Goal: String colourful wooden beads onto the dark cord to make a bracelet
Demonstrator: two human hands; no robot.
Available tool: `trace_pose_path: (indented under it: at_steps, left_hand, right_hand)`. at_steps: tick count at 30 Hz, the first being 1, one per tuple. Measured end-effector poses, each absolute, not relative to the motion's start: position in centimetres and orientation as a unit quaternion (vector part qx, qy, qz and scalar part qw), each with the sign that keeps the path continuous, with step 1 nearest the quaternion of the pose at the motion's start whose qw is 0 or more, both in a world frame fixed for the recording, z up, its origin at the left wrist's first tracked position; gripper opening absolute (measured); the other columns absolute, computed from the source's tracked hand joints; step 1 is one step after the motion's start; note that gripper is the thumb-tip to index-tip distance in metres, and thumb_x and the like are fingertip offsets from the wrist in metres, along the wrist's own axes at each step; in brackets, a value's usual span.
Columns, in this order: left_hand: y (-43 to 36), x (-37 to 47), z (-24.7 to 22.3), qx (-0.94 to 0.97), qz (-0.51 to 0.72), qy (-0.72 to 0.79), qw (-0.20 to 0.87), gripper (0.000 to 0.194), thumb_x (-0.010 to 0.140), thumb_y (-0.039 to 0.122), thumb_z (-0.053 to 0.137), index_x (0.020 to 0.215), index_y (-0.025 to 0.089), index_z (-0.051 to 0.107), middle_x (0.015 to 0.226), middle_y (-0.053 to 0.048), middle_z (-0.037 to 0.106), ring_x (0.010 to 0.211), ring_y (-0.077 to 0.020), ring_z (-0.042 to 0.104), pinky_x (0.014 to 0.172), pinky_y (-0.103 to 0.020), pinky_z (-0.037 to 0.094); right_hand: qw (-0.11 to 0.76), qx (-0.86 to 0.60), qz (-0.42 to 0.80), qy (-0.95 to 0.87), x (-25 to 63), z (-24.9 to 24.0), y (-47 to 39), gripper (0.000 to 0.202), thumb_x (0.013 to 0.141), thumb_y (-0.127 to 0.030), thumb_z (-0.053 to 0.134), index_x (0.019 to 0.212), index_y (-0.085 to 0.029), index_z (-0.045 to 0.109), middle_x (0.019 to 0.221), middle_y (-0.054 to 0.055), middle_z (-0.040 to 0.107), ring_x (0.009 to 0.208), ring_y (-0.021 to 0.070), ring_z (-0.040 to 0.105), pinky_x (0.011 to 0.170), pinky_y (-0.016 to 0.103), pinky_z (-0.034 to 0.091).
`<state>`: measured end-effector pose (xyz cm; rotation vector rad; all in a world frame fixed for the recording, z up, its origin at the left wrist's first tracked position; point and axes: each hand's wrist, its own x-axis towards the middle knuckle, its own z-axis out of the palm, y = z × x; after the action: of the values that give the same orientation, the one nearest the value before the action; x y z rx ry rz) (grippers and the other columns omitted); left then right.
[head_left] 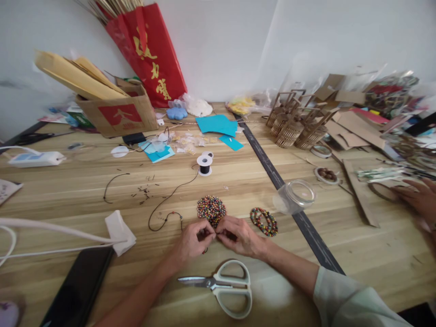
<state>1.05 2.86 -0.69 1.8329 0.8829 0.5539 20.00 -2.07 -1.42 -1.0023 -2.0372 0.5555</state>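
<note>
My left hand (193, 240) is closed in a pinch on a thin black cord (170, 196). Its fingertips meet those of my right hand (240, 236), which also pinches the cord; the exact spot is mostly hidden. The cord loops back to a white spool (204, 170) of black cord and carries a few small beads left of my hands. A dangling end with a reddish bead shows below the left fingers. Just beyond my fingertips lies a heap of multicoloured beads (211, 209). Coiled bead strings (272, 227) rest right of my right hand. Scissors (218, 284) with pale handles lie nearer to me.
Left are a black phone (78, 286), white cables and a power strip (37, 159). A clear jar (296, 195) stands right, before small bamboo baskets (289, 131). Another person's hand (418, 200) touches a strip at far right. A cardboard box (117, 116) stands behind.
</note>
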Motion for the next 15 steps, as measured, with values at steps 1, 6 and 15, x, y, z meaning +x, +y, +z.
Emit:
trace_pose_path:
  at_steps: [1, 6, 15]
  left_hand:
    - [2.85, 1.05, -0.74, 0.756, 0.228, 0.366, 0.493, 0.012, 0.075, 0.02, 0.058, 0.063, 0.015, 0.059, 0.058, 0.001, 0.056, 0.056, -0.012, 0.051, 0.055, -0.021, 0.04]
    - [2.83, 1.03, -0.76, 0.752, 0.225, 0.364, 0.5, 0.013, 0.076, 0.021, 0.057, 0.065, 0.015, 0.06, 0.058, 0.001, 0.056, 0.055, -0.0118, 0.051, 0.054, -0.021, 0.04]
    - [2.88, 1.01, -0.96, 0.737, 0.225, 0.371, 0.518, 0.012, 0.076, 0.023, 0.059, 0.067, 0.015, 0.061, 0.058, 0.002, 0.055, 0.053, -0.011, 0.049, 0.052, -0.02, 0.039]
  right_hand:
    - [0.392, -0.394, 0.22, -0.802, 20.01, -1.43, -2.07, 0.006, 0.093, -0.017, 0.052, 0.089, -0.017, 0.057, 0.077, 0.004, 0.06, 0.067, 0.0135, 0.056, 0.059, 0.021, 0.046]
    - [0.386, -0.387, 0.219, -0.808, 20.08, -1.32, -2.05, 0.007, 0.094, -0.017, 0.051, 0.091, -0.017, 0.058, 0.08, 0.006, 0.063, 0.072, 0.0148, 0.059, 0.063, 0.023, 0.049]
    - [0.391, -0.381, 0.254, -0.799, 20.25, -1.48, -2.04, 0.01, 0.096, -0.019, 0.05, 0.097, -0.017, 0.06, 0.088, 0.009, 0.066, 0.081, 0.016, 0.063, 0.072, 0.026, 0.052]
